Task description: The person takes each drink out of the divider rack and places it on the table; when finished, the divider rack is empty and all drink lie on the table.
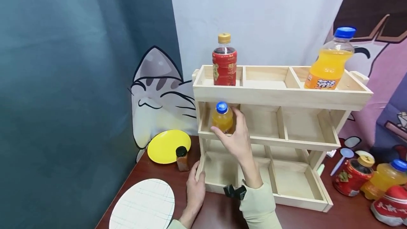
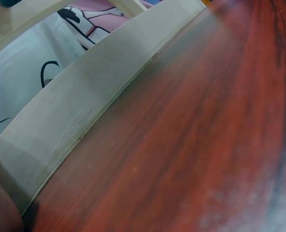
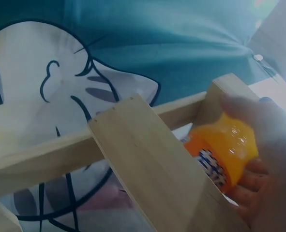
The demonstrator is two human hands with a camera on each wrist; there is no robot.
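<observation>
My right hand (image 1: 236, 139) holds a small bottle of orange soda (image 1: 222, 118) with a blue cap, fingers on one side and thumb on the other. The bottle stands upright in the left compartment of the middle tier of a three-tier wooden rack (image 1: 283, 96). Seen from the right wrist, the orange bottle (image 3: 230, 150) is between my fingers, behind the tier's front board. Down at the rack's lower left corner, my left hand (image 1: 195, 190) grips the bottom tray, fingers along its side and thumb at the front. Only part of that hand (image 2: 2, 208) shows in the left wrist view.
On the top tier stand a red bottle (image 1: 224, 63) and a larger orange soda bottle (image 1: 330, 63). Left of the rack are a yellow plate (image 1: 165, 144), a black-capped spice jar (image 1: 182, 160) and a white round board (image 1: 143, 204). Rightward lie another red bottle (image 1: 353, 176), an orange bottle (image 1: 386, 179) and a red shoe-like item (image 1: 391, 206).
</observation>
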